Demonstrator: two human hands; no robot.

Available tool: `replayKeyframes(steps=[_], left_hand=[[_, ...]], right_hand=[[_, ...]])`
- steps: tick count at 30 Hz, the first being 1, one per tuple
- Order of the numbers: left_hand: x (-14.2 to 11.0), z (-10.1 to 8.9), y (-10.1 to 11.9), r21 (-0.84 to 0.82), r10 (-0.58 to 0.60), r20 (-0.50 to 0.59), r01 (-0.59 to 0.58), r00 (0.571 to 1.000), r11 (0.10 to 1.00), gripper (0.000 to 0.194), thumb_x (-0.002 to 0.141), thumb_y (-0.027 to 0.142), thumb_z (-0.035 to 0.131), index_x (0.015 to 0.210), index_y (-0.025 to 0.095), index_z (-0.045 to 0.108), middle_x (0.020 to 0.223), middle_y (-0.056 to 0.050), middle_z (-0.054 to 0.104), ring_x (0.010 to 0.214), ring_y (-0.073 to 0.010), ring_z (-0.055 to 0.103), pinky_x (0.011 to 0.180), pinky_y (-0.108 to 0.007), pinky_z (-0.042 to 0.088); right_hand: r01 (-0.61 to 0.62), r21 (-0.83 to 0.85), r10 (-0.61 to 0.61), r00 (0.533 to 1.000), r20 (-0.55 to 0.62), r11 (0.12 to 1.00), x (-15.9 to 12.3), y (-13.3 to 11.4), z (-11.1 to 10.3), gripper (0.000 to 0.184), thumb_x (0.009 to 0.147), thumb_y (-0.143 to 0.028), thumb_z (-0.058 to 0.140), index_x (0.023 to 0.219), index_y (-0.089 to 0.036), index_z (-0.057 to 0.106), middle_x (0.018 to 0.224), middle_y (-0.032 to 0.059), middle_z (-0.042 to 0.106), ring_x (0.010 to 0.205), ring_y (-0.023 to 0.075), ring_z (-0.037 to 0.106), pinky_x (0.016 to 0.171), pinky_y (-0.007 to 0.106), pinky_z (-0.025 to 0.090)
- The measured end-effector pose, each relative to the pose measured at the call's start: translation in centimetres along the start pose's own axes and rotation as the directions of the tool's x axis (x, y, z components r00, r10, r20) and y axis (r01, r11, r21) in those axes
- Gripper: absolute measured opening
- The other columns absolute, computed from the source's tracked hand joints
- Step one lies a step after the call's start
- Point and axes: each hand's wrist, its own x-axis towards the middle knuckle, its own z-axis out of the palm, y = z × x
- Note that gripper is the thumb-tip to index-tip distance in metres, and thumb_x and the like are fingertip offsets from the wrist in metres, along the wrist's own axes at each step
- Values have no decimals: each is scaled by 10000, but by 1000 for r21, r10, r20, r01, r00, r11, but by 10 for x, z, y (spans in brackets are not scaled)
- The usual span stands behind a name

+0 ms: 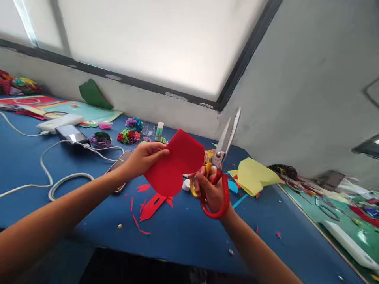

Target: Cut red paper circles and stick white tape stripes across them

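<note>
My right grip (pixel 212 192) curls round the handles of the scissors (pixel 218 156), blades slightly parted; my left grip (pixel 145 157) pinches the red paper (pixel 180 165) above red scraps (pixel 147 212) near the worktop's (pixel 183 240) front edge. My left forearm (pixel 74 199) partly hides a smartphone (pixel 125 156); toward the back edge, the glue stick's (pixel 159 130) label is unreadable.

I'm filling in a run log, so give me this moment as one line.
left hand: holds red paper | right hand: holds scissors, blades up, slightly apart | blue table: red scraps on it
</note>
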Motion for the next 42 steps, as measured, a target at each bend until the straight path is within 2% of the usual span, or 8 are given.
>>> replayKeyframes(steps=[5,10,17,23,29,35,39,42], left_hand=[[-8,10,-10,-18,-92,75,93,993,995,278,700,413,724,814,160,706,561,8,620,460,-92,496,411,-186,324],[-17,20,-16,-368,-275,105,294,956,882,343,791,457,590,967,178,684,639,-5,644,540,-116,575,502,-213,430],[-46,41,-19,42,-153,403,149,902,988,366,681,344,767,994,189,661,976,-60,687,837,-191,645,710,-285,530],[-45,38,-13,-204,-173,73,184,982,962,242,828,390,645,998,223,687,937,-21,718,866,-168,670,767,-253,550],[-40,28,-10,-258,-193,49,199,980,945,179,759,358,720,885,230,732,876,-32,749,836,-213,702,666,-254,587],[-25,14,-13,-316,-138,-187,73,973,946,258,778,431,675,755,176,704,647,-46,698,527,-176,661,412,-219,522],[-10,-1,-9,-228,48,-469,-174,882,958,223,766,382,698,697,174,656,500,21,596,330,-88,497,276,-167,363],[-3,-10,-3,-201,146,-620,-336,771,920,143,762,325,699,767,185,667,615,4,662,487,-130,620,401,-196,491]], right_hand=[[-49,-44,48,998,-28,998,-1,10,0,344,580,-370,828,700,-181,566,448,-71,558,329,81,470,328,200,403],[-77,49,86,973,-215,996,0,18,-2,353,545,-348,821,686,-191,539,488,-81,578,336,66,473,314,173,377],[-53,106,87,933,-348,993,3,23,-11,377,559,-359,831,753,-198,552,547,-73,639,376,82,535,349,181,423],[-28,31,34,979,-203,999,-15,21,-7,276,655,-348,802,760,-188,603,473,-60,600,378,93,520,374,200,426],[-56,-46,50,992,-114,997,-22,16,-7,252,710,-367,764,839,-230,597,463,-68,578,374,108,516,378,219,411],[-35,-10,36,980,198,999,-17,16,-19,695,680,-886,336,782,-233,548,582,1,539,453,153,484,409,292,387],[-92,-219,160,934,320,971,-18,15,-27,873,472,-987,311,835,-228,543,676,-7,508,511,127,419,458,273,354],[-160,-411,321,876,359,897,-18,10,-30,787,541,-945,395,811,-221,548,683,-10,505,537,117,398,467,251,333]])
